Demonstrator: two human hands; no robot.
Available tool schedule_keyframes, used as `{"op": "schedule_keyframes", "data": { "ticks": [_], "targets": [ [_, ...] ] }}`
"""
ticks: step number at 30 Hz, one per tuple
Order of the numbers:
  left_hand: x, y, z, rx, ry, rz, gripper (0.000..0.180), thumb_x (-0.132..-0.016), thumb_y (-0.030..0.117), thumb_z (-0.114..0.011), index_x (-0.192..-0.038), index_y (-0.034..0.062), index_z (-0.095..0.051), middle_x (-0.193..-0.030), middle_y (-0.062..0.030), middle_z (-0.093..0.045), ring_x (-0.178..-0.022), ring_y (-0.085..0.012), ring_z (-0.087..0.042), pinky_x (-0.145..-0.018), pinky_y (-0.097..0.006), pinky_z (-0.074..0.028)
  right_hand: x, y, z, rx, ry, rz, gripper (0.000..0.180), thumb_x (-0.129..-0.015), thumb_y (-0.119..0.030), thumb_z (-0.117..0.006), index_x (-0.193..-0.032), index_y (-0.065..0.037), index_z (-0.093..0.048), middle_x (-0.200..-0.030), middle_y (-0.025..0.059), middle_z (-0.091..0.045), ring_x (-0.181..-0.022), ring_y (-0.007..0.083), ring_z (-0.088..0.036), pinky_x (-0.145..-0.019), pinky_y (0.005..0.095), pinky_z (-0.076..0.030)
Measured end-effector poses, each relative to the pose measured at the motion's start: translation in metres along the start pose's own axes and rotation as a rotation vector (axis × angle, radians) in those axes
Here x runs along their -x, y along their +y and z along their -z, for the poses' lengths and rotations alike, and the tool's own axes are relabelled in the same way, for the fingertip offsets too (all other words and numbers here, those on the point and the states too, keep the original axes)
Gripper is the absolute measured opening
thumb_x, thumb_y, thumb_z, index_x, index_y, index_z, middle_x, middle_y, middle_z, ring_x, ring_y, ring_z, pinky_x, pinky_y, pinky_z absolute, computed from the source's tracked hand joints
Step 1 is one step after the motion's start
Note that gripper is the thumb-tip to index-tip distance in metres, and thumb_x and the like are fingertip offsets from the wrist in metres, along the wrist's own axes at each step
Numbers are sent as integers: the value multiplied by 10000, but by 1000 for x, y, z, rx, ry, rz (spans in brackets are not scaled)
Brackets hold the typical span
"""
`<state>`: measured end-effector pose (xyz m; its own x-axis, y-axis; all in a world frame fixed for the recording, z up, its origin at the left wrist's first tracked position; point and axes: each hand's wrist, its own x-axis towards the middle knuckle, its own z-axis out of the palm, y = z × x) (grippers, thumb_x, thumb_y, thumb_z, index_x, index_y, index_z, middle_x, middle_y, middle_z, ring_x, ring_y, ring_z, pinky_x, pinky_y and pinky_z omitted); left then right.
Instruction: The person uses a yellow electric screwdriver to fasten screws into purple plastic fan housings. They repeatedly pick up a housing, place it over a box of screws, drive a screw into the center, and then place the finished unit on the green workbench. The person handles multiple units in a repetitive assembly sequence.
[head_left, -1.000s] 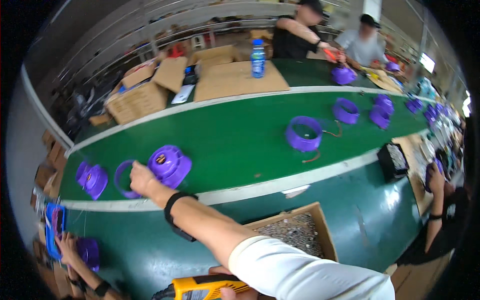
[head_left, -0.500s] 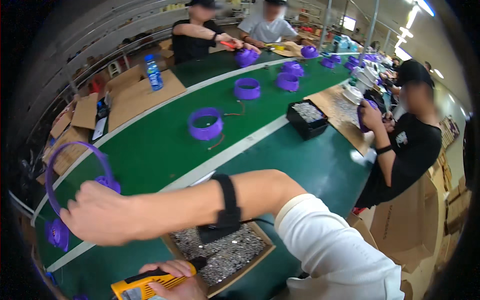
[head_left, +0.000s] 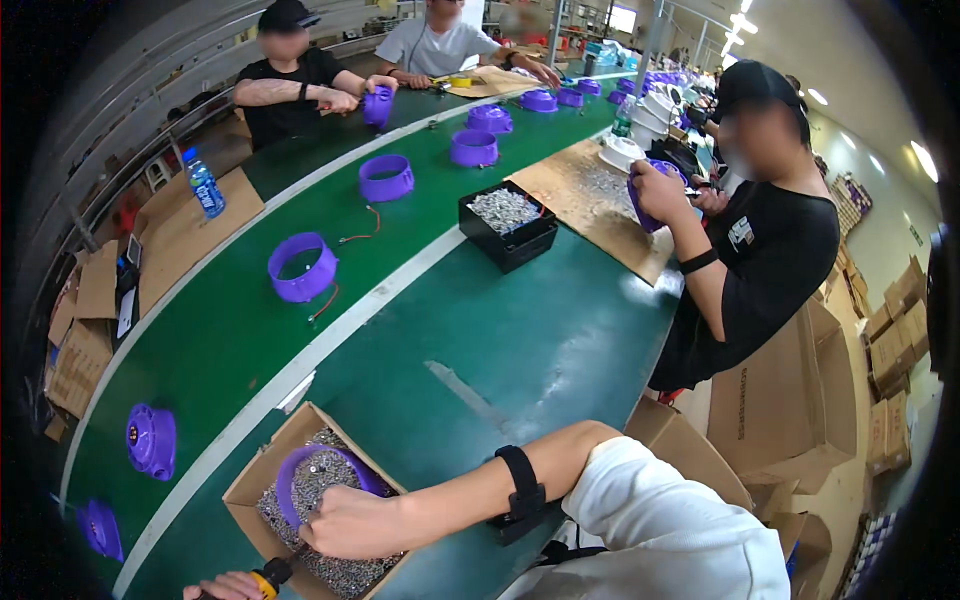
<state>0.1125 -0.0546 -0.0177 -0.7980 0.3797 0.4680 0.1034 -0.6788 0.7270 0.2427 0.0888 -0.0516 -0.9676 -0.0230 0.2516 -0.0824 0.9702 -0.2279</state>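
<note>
My right hand reaches in from the right, fingers closed on a purple plastic ring. The ring is tilted over an open cardboard box full of small silver screws. Whether it touches them I cannot tell. At the lower edge my left hand grips a yellow and black power screwdriver. Its front end points toward the box, beside my right hand; its body is mostly cut off by the frame. The bit's tip is hard to make out.
Two purple housings lie left of the box. Several purple rings line the green belt, some with red wires. A black bin of metal pieces stands ahead. A co-worker sits right; two people work across the belt.
My right hand has brought the ring from beyond the belt's near edge back over the screw box. The screwdriver has come lower in view. The whole view has shifted.
</note>
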Motion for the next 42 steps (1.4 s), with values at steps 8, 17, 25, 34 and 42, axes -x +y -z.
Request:
{"op": "schedule_keyframes", "data": {
  "ticks": [8, 17, 25, 34, 42],
  "targets": [
    [-9, 27, -38, 47, -291, -134, 360, -949, 396, -437, -1046, 49, -420, -611, -40, -395, -479, -130, -354, -464, -247, -303, 31, 33, 26, 15, -299, 37, 214, -755, -252, -629, -840, -56, -647, -800, 71, -620, -838, 235, -616, -800, 364, -423],
    [-3, 21, -90, -123, -443, 47, 479, -925, 466, -464, -1097, 23, -399, -560, -64, -423, -403, -154, -363, -400, -300, -328, 39, 44, 24, -174, -93, 41, 90, -750, -151, -560, -757, -79, -614, -757, 55, -567, -817, 204, -594, -778, 336, -414],
    [7, 21, -104, -179, -408, 21, 502, -900, 521, -452, -1062, 51, -376, -557, -60, -429, -381, -161, -364, -389, -298, -333, 35, 37, 27, -130, -193, 82, 105, -771, -157, -558, -742, -77, -619, -761, 45, -570, -798, 188, -588, -782, 325, -410],
    [2, 19, -107, -127, -442, 81, 539, -870, 538, -503, -1053, 55, -352, -591, -65, -445, -407, -169, -381, -416, -296, -348, 36, 40, 26, -179, -173, 55, 114, -794, -168, -554, -741, -88, -615, -737, 30, -550, -778, 179, -581, -772, 318, -394],
    [0, 16, -109, -165, -434, 129, 521, -876, 520, -514, -1043, 54, -351, -592, -73, -450, -410, -173, -389, -417, -305, -347, 35, 41, 28, -198, -128, 86, 148, -775, -144, -540, -710, -82, -659, -739, 81, -650, -762, 224, -646, -784, 353, -459]
  ]
}}
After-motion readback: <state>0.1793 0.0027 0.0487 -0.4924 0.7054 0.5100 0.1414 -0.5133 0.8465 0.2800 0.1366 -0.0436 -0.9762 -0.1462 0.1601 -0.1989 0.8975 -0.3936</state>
